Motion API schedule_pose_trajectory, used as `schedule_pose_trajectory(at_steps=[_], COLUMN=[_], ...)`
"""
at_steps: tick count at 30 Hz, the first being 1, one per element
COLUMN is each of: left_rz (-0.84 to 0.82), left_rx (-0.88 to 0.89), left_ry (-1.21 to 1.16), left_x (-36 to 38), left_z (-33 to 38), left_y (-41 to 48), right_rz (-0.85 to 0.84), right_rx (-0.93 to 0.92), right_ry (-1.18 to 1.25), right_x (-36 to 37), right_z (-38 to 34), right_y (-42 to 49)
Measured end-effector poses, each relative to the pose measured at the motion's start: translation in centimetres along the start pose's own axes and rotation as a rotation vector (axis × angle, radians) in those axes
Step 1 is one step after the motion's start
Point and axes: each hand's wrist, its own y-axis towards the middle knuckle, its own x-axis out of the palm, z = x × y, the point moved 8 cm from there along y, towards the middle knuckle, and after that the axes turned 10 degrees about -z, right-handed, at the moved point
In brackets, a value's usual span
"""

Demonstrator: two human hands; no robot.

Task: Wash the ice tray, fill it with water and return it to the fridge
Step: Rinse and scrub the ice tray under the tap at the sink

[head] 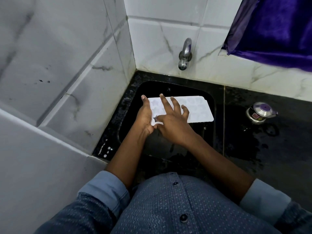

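A white ice tray point(197, 109) with shaped moulds is held level over the black sink point(133, 100). My left hand point(145, 118) holds the tray's left end, thumb along the far edge and palm under the near corner. My right hand point(173, 121) lies over the tray's left part with fingers spread and straight, the thumb pressing into a star-shaped mould near the front corner. The steel tap point(184, 54) juts from the tiled wall above the sink; no water stream is visible.
A small steel pot with a purple-knobbed lid point(260, 113) stands on the wet black counter point(270, 141) to the right. White marble-look tiled walls point(67, 65) close in on the left and behind. A purple cloth point(276, 27) hangs at upper right.
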Motion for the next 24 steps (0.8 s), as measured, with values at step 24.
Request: schedule_pose_trajectory(at_steps=[24], left_rz=[-0.117], left_rx=[0.032], left_ry=[-0.097], left_x=[-0.6], left_z=[-1.9], left_y=[1.7], right_rz=[0.070], right_rx=[-0.089], right_ry=[-0.181], right_x=[1.5], right_z=[-0.6], right_y=[2.0])
